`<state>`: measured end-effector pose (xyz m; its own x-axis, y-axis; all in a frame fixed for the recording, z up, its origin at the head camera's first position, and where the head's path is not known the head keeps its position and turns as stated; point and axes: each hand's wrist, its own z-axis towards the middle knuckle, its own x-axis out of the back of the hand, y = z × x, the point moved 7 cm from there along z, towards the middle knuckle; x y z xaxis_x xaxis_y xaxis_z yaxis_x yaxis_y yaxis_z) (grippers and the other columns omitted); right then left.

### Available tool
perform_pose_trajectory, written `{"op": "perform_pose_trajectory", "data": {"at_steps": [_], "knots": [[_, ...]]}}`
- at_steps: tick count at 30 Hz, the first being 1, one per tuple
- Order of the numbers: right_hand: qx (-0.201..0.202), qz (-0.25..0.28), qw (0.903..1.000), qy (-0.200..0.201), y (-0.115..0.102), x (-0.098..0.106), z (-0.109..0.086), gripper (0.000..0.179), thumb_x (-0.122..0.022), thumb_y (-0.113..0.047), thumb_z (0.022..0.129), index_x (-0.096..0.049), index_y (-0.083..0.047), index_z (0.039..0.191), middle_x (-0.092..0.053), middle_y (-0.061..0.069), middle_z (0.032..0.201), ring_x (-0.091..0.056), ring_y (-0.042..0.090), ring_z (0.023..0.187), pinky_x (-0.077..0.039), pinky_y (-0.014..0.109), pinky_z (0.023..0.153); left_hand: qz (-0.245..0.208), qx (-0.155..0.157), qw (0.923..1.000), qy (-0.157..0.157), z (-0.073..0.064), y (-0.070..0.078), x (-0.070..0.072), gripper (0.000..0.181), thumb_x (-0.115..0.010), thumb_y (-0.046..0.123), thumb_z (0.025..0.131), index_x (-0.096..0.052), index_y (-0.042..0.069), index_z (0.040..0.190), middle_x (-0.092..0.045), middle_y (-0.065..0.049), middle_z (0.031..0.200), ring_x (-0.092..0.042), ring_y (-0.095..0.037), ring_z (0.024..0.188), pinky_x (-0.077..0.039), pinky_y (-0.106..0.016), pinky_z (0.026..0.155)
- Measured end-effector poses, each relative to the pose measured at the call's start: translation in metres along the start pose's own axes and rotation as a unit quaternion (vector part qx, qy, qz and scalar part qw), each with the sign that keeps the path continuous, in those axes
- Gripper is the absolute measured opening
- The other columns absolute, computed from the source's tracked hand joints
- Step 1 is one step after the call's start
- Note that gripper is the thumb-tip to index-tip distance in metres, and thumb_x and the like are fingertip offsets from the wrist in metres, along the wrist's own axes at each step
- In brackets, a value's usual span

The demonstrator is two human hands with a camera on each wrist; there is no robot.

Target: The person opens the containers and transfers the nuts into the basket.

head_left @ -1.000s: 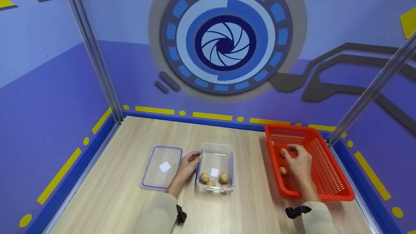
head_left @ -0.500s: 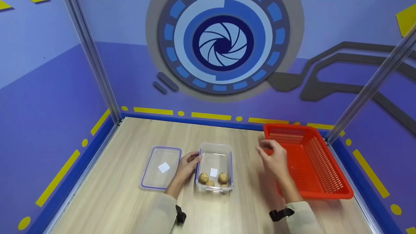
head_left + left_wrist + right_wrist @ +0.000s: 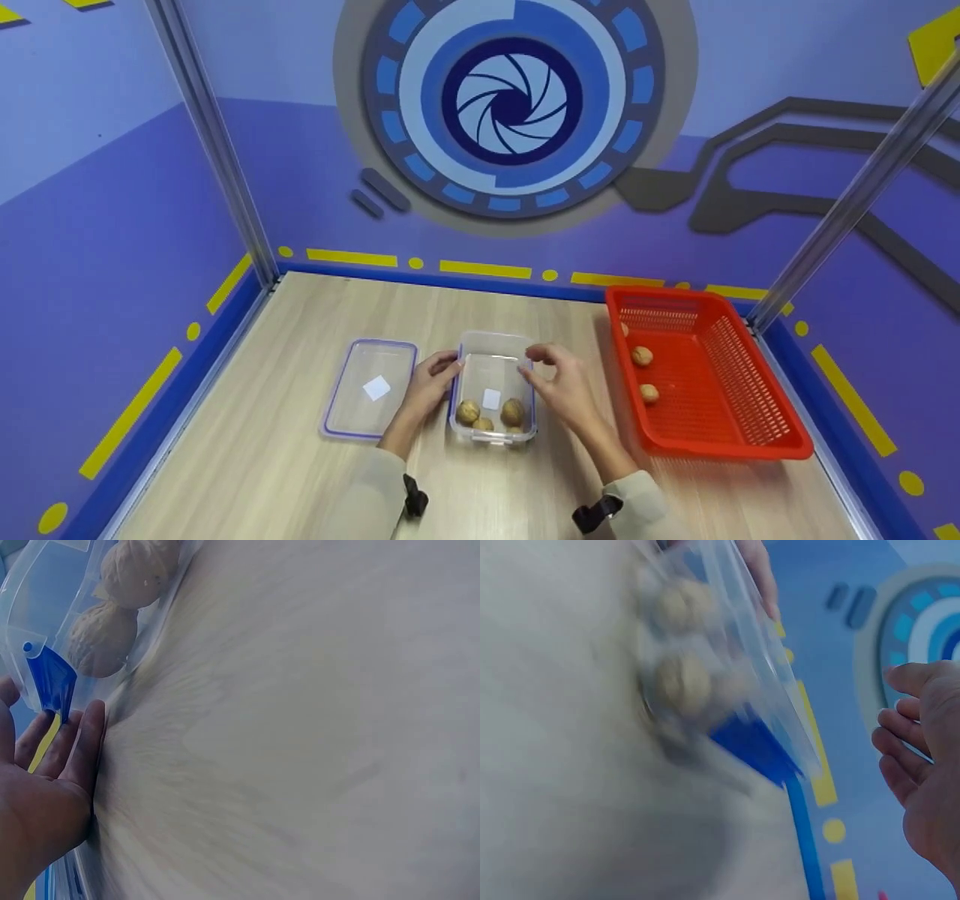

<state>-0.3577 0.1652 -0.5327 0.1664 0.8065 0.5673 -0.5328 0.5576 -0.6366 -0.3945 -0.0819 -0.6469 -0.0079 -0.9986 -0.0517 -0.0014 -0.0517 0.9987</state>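
Observation:
A clear lidless plastic container [image 3: 491, 367] with several walnuts [image 3: 512, 412] at its near end stands mid-table. My left hand [image 3: 432, 381] touches its left side, thumb near the rim; in the left wrist view its extended fingers lie against a blue latch [image 3: 54, 681]. By the container's right rim is my right hand [image 3: 564, 382], thumb and fingers apart. The right wrist view shows that hand [image 3: 937, 742] beside the container [image 3: 757, 652], no walnut visible in it. Three walnuts [image 3: 641, 356] lie along the left side of a red plastic basket [image 3: 724, 450] at the right.
The container's blue-edged lid [image 3: 360, 409] lies flat left of my left hand, bearing a white square label. The table [image 3: 247, 450] is pale wood. Printed panels [image 3: 315, 172] and metal posts [image 3: 217, 150] enclose its back and sides.
My right hand has moved left from inside the basket, over its left edge, to the container's right rim. The three walnuts in the basket show again. My left hand stays at the container.

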Motion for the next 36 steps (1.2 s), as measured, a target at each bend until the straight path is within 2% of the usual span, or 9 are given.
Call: {"op": "perform_pose_trajectory", "data": {"at_steps": [5, 8, 12, 18, 22, 29, 36], "knots": [[-0.007, 0.047, 0.9975, -0.053, -0.014, -0.033, -0.007, 0.028, -0.083, -0.015, 0.094, -0.073, -0.003, 0.117, -0.074, 0.011, 0.113, -0.07, 0.026, 0.106, -0.057, 0.049, 0.097, 0.004, 0.0, 1.0, 0.001, 0.0, -0.002, 0.001, 0.044, -0.069, 0.019, 0.104, -0.061, -0.006, 0.139, -0.07, -0.024, 0.127, -0.068, -0.043, 0.113, -0.058, -0.028, 0.081], [0.003, 0.04, 0.9968, -0.069, -0.022, -0.05, -0.011, 0.029, -0.082, -0.017, 0.094, -0.072, -0.004, 0.118, -0.074, 0.009, 0.113, -0.069, 0.025, 0.107, -0.057, 0.048, 0.097, 0.006, 0.001, 1.0, -0.006, 0.001, -0.004, 0.001, 0.043, -0.066, 0.018, 0.106, -0.06, -0.007, 0.14, -0.068, -0.028, 0.13, -0.067, -0.045, 0.115, -0.057, -0.028, 0.08], [0.027, 0.015, 0.9974, -0.065, -0.031, -0.064, -0.014, 0.03, -0.085, -0.017, 0.092, -0.073, -0.003, 0.116, -0.075, 0.006, 0.111, -0.07, 0.023, 0.104, -0.058, 0.045, 0.093, 0.008, 0.002, 0.9999, -0.015, 0.002, -0.005, 0.001, 0.043, -0.063, 0.016, 0.107, -0.057, -0.009, 0.141, -0.065, -0.032, 0.132, -0.067, -0.044, 0.113, -0.058, -0.032, 0.081], [0.047, 0.003, 0.9972, -0.058, -0.032, -0.077, -0.017, 0.03, -0.086, -0.016, 0.091, -0.073, -0.002, 0.114, -0.074, 0.007, 0.109, -0.07, 0.023, 0.103, -0.058, 0.044, 0.092, 0.018, -0.01, 0.9997, -0.009, 0.002, 0.0, 0.001, 0.044, -0.064, 0.016, 0.107, -0.057, -0.011, 0.141, -0.066, -0.032, 0.131, -0.068, -0.04, 0.112, -0.059, -0.04, 0.087], [0.031, 0.011, 0.9976, -0.061, -0.026, -0.081, -0.021, 0.03, -0.087, -0.014, 0.089, -0.073, 0.0, 0.112, -0.074, 0.008, 0.107, -0.071, 0.025, 0.1, -0.058, 0.045, 0.09, 0.02, -0.006, 0.9997, -0.01, 0.002, -0.001, 0.001, 0.043, -0.064, 0.015, 0.107, -0.058, -0.01, 0.141, -0.066, -0.032, 0.131, -0.067, -0.043, 0.115, -0.058, -0.032, 0.085], [0.026, -0.005, 0.9973, -0.068, -0.025, -0.086, -0.022, 0.03, -0.087, -0.016, 0.089, -0.074, -0.002, 0.112, -0.074, 0.008, 0.107, -0.071, 0.024, 0.101, -0.058, 0.044, 0.091, 0.005, -0.001, 0.9999, -0.011, -0.007, 0.017, -0.001, 0.041, -0.064, 0.011, 0.105, -0.058, -0.01, 0.14, -0.066, -0.032, 0.13, -0.065, -0.047, 0.114, -0.057, -0.029, 0.079], [0.031, -0.03, 0.9944, -0.096, -0.026, -0.092, -0.024, 0.032, -0.089, -0.017, 0.088, -0.074, 0.0, 0.111, -0.075, 0.009, 0.107, -0.07, 0.026, 0.102, -0.058, 0.045, 0.091, 0.007, 0.0, 0.9999, -0.014, 0.001, -0.003, 0.001, 0.045, -0.065, 0.018, 0.107, -0.058, -0.007, 0.143, -0.066, -0.03, 0.133, -0.067, -0.04, 0.113, -0.057, -0.029, 0.078]]}}
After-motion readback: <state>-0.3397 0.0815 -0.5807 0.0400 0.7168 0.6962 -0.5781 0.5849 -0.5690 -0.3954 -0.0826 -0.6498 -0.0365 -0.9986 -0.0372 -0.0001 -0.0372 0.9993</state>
